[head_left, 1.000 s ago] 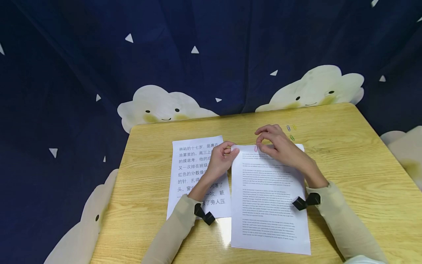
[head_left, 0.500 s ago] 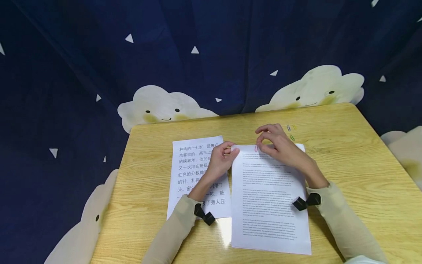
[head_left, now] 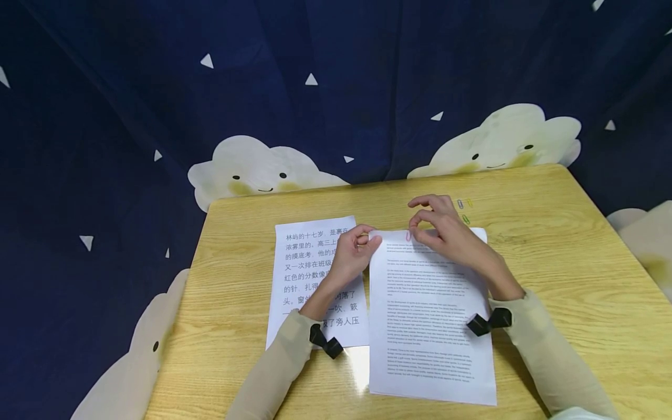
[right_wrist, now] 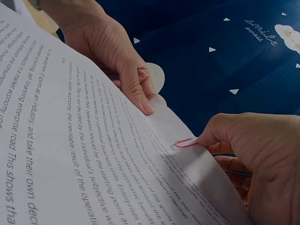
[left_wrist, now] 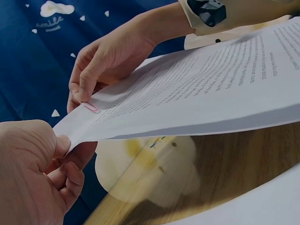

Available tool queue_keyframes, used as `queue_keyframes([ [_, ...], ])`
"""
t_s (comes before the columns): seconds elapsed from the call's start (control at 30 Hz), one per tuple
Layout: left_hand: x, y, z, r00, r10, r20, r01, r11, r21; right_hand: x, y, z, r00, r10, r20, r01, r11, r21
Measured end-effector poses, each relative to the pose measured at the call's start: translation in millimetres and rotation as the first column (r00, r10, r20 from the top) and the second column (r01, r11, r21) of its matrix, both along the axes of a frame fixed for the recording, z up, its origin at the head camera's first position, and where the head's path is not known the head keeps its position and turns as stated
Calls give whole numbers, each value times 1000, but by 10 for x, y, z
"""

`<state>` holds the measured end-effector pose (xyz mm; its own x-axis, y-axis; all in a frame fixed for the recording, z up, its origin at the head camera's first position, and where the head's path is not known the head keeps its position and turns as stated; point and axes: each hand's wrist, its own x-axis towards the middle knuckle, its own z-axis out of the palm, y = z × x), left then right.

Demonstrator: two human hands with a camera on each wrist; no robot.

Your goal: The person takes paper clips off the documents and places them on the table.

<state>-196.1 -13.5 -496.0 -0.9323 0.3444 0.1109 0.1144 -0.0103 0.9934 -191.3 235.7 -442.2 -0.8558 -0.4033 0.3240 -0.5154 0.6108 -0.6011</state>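
A printed sheaf of paper (head_left: 425,326) is lifted off the table at its top end. My left hand (head_left: 353,252) pinches its top left corner between thumb and fingers. At the top edge, a pink paper clip (right_wrist: 186,143) lies over the page, its outer end between the thumb and finger of my right hand (head_left: 446,233). In the left wrist view, the clip's loop shows on the paper's upper face beside the right thumb. What lies behind the sheet at the clip is hidden.
Another sheet (head_left: 304,274), printed with large Chinese characters, lies on the wooden table (head_left: 231,280) under my left forearm. Beyond my right hand lie a blue paper clip (head_left: 460,204), a yellow paper clip (head_left: 469,203) and a green paper clip (head_left: 465,219). A dark blue curtain (head_left: 357,87) hangs behind.
Both hands keep their hold on the paper and the pink paper clip. The right hand's raised fingers have lifted very slightly; otherwise almost nothing moves.
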Motion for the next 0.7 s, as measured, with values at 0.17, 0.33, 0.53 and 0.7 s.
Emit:
queue_keyframes([
  [0.17,3,-1,11,1000,1,-15,-1,1000,-5,3,-4,3,1000,-7,-4,7,1000,-2],
  [0.33,6,-2,18,1000,10,-24,-10,1000,-1,1,-9,-2,1000,-7,-18,7,1000,-6],
  [0.53,6,-3,11,1000,8,-26,-8,1000,-2,0,-11,-2,999,-5,-38,5,1000,-13],
  [0.7,3,-3,6,999,9,-35,-9,1000,-13,0,-13,-1,999,-11,-47,10,1000,-15],
])
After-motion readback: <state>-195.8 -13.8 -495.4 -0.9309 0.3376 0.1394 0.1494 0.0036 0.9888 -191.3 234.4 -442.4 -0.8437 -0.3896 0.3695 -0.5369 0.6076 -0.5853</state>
